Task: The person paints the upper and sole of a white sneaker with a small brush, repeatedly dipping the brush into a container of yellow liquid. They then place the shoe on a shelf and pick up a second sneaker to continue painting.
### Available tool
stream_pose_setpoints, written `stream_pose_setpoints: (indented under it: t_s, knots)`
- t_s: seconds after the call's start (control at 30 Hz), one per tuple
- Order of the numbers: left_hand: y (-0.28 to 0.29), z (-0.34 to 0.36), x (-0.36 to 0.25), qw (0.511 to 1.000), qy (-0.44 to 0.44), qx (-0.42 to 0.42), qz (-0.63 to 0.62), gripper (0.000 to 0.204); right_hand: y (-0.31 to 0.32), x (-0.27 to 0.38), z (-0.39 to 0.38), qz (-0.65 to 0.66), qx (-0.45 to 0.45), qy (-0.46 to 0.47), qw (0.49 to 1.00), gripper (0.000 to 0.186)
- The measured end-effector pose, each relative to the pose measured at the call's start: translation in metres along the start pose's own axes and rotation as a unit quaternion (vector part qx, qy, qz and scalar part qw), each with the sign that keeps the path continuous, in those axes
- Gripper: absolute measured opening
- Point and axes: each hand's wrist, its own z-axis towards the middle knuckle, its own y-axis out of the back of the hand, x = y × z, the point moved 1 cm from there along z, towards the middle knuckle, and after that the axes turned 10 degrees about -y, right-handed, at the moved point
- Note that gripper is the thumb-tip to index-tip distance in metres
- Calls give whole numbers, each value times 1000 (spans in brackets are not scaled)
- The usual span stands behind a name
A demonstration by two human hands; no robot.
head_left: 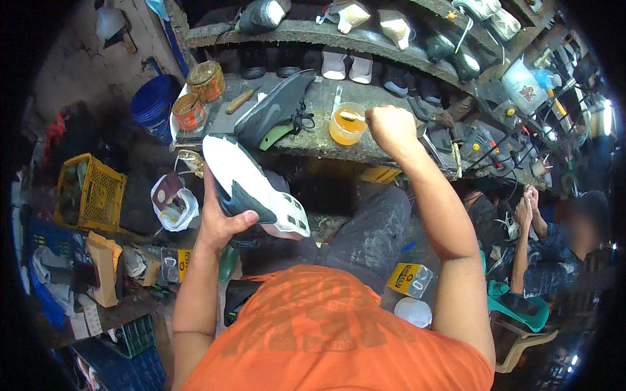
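My left hand grips a shoe, its white sole turned up toward me and its dark upper against my palm. Over the bench, my right hand is closed on the handle of a brush. The brush's far end dips into a clear plastic cup of amber liquid; its bristles cannot be made out. A grey and black shoe with dark laces lies on the bench, left of the cup. Beneath its near side shows a green piece.
Two rusty cans and a wooden-handled tool sit at the bench's left. Shoes line the shelf behind. A blue bucket and yellow crate stand left. Another person works at the right, near a green plastic seat.
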Motion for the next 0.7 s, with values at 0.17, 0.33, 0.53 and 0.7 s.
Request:
stream_pose_setpoints:
  t_s: [0.17, 0.33, 0.53, 0.7]
  knots:
    - [-1, -5, 9, 997, -37, -5, 70, 148, 5, -22, -13, 109, -41, -68, 991, 21]
    - [-22, 1, 14, 983, -64, 38, 170, 163, -11, -32, -30, 216, -43, -97, 971, 23]
    - [-42, 8, 16, 976, -81, 63, 190, 163, -55, -36, -34, 438, 69, -178, 879, 28]
    - [-47, 23, 27, 932, -268, 126, 207, 150, -73, -41, -35, 538, 32, -142, 830, 22]
